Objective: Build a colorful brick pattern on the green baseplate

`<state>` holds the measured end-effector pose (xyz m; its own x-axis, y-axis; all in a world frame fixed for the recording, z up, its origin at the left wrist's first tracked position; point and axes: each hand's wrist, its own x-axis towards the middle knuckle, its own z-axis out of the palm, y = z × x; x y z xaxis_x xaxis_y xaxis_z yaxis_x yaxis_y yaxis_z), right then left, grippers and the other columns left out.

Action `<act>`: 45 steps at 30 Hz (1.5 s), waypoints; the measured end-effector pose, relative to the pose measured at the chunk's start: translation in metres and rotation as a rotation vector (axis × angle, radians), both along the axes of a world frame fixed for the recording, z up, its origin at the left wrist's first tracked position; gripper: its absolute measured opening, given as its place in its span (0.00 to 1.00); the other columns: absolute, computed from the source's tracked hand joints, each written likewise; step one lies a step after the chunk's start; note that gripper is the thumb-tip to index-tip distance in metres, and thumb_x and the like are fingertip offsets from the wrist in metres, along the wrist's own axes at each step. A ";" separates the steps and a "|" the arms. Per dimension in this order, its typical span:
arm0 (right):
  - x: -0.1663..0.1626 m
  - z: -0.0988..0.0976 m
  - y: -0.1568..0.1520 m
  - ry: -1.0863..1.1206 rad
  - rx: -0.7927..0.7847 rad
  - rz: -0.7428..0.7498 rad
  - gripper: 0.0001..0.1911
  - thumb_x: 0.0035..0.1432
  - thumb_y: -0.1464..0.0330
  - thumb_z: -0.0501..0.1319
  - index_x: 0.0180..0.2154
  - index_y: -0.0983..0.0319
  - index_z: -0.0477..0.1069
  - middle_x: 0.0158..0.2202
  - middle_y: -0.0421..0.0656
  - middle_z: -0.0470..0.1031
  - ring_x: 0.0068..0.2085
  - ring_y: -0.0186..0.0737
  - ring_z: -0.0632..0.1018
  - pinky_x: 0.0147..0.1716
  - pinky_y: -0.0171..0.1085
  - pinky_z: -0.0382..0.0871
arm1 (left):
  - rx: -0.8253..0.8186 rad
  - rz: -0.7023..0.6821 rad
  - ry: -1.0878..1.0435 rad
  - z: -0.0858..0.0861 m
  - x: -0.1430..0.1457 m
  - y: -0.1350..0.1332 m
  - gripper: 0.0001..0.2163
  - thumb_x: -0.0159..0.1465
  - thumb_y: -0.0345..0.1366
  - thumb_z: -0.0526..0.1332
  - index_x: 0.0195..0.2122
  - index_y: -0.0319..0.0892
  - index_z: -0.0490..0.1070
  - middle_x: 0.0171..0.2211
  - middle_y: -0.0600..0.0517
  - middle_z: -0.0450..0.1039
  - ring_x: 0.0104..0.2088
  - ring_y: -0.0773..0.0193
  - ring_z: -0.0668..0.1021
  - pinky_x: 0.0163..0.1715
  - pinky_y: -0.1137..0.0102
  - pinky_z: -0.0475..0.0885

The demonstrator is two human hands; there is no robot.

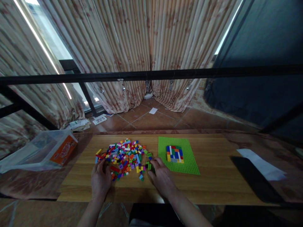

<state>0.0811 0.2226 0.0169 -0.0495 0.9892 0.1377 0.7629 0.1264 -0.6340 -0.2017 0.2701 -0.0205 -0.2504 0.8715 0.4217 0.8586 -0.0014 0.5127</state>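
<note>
A heap of small coloured toy bricks [127, 154] is spread over the left half of the wooden table. At its left edge rests my left hand [101, 179], fingers bent down among the bricks and the thumb apart from them; no held brick shows. My right hand [162, 175] is at the heap's right edge, beside several lime-green bricks [148, 165]. Its fingers and thumb curl around something small and dark that I cannot make out. Right of this hand, a green baseplate [190, 157] carries a flat, roughly square multicoloured brick build [175, 154].
A clear plastic box [47, 148] with an orange label stands left of the table [213, 186]. On the right are a black flat object [255, 179] and white paper [262, 164]. A dark rail [165, 74] crosses beyond the table, before the curtains [113, 41].
</note>
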 end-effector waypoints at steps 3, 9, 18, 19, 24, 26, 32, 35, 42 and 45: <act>-0.005 0.001 0.004 -0.033 0.000 -0.008 0.11 0.57 0.72 0.58 0.43 0.61 0.73 0.49 0.48 0.73 0.47 0.43 0.77 0.48 0.40 0.70 | -0.017 0.011 -0.004 -0.001 -0.001 0.000 0.19 0.62 0.41 0.53 0.49 0.36 0.70 0.50 0.39 0.72 0.51 0.50 0.74 0.53 0.56 0.71; -0.001 0.009 0.002 0.097 0.075 -0.024 0.11 0.58 0.74 0.58 0.42 0.60 0.73 0.45 0.46 0.74 0.46 0.41 0.76 0.47 0.38 0.70 | -0.030 0.003 -0.007 -0.001 -0.003 0.002 0.19 0.61 0.42 0.53 0.49 0.37 0.71 0.50 0.39 0.72 0.51 0.49 0.75 0.52 0.55 0.72; 0.102 -0.006 -0.013 0.166 0.136 -0.367 0.16 0.60 0.64 0.55 0.46 0.62 0.73 0.40 0.50 0.79 0.39 0.46 0.79 0.41 0.44 0.72 | -0.074 0.005 0.059 0.003 -0.003 0.003 0.22 0.61 0.44 0.51 0.48 0.34 0.72 0.49 0.38 0.73 0.50 0.47 0.75 0.52 0.55 0.72; 0.113 -0.008 -0.012 0.155 0.126 -0.384 0.16 0.60 0.63 0.55 0.46 0.63 0.73 0.41 0.50 0.79 0.39 0.46 0.79 0.41 0.43 0.72 | -0.074 0.002 0.066 0.003 -0.003 0.003 0.22 0.61 0.44 0.51 0.48 0.33 0.72 0.49 0.37 0.73 0.50 0.47 0.76 0.51 0.55 0.72; 0.134 -0.013 0.000 0.062 0.027 -0.384 0.18 0.59 0.67 0.54 0.47 0.67 0.73 0.42 0.53 0.79 0.41 0.47 0.79 0.44 0.43 0.71 | -0.062 0.001 0.084 0.001 -0.005 0.005 0.24 0.61 0.45 0.49 0.47 0.31 0.72 0.49 0.35 0.73 0.49 0.45 0.76 0.52 0.54 0.72; 0.135 -0.014 0.004 0.050 0.020 -0.369 0.17 0.59 0.68 0.54 0.47 0.67 0.74 0.43 0.53 0.79 0.41 0.46 0.79 0.44 0.43 0.71 | -0.057 -0.006 0.092 0.001 -0.005 0.006 0.24 0.60 0.45 0.50 0.47 0.31 0.72 0.49 0.35 0.73 0.50 0.44 0.76 0.53 0.53 0.72; 0.141 -0.014 0.003 0.033 0.019 -0.340 0.16 0.59 0.70 0.54 0.46 0.65 0.74 0.42 0.51 0.79 0.41 0.44 0.79 0.45 0.41 0.70 | -0.048 0.000 0.091 0.001 -0.005 0.005 0.23 0.60 0.45 0.50 0.45 0.33 0.73 0.50 0.35 0.73 0.49 0.45 0.76 0.52 0.54 0.72; 0.144 -0.013 0.003 0.020 0.019 -0.328 0.16 0.59 0.71 0.53 0.45 0.63 0.75 0.42 0.50 0.79 0.42 0.44 0.78 0.45 0.41 0.70 | -0.052 -0.003 0.087 0.000 -0.005 0.005 0.21 0.60 0.44 0.51 0.45 0.34 0.72 0.50 0.37 0.73 0.50 0.46 0.76 0.53 0.54 0.72; 0.142 -0.013 0.007 0.105 0.048 -0.318 0.14 0.59 0.70 0.53 0.40 0.61 0.77 0.40 0.47 0.79 0.41 0.43 0.78 0.46 0.41 0.70 | -0.041 -0.012 0.054 0.000 -0.005 0.005 0.18 0.59 0.43 0.52 0.44 0.37 0.72 0.49 0.39 0.73 0.49 0.46 0.75 0.54 0.53 0.71; 0.140 -0.018 0.009 0.140 0.051 -0.368 0.15 0.59 0.69 0.53 0.41 0.63 0.77 0.41 0.49 0.80 0.43 0.44 0.79 0.47 0.43 0.70 | -0.044 -0.020 0.060 0.001 -0.005 0.005 0.18 0.60 0.42 0.52 0.44 0.37 0.73 0.49 0.39 0.73 0.50 0.47 0.75 0.54 0.54 0.70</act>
